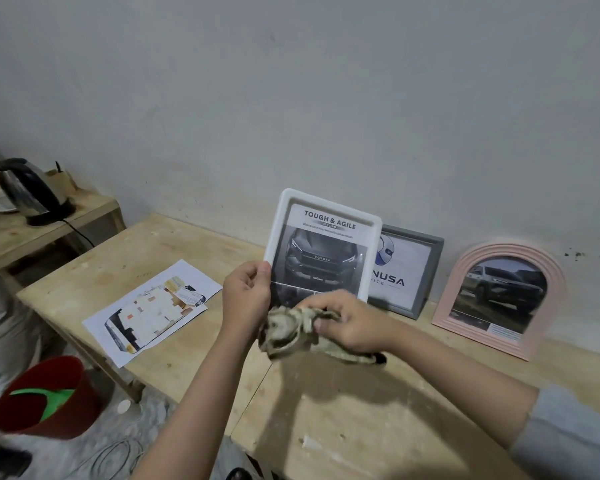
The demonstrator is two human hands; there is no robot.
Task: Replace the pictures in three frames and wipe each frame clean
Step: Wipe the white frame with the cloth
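Note:
My left hand (246, 296) grips the lower left edge of a white rounded frame (373, 237), held upright above the wooden table (361, 420); it shows a "TOUGH & AGILE" car picture. My right hand (347, 323) clutches a crumpled beige cloth (291, 336) against the frame's bottom edge. Behind it a grey frame (430, 271) with a logo print leans on the wall. A pink arched frame (458, 292) with a car photo leans to its right. Loose printed pictures (146, 311) lie flat on the table at left.
An electric kettle (32, 192) with its cord stands on a lower wooden shelf (94, 209) at far left. A red bucket (45, 400) with a green scoop sits on the floor, near a coiled cable (111, 455). The grey wall (326, 98) runs behind the table.

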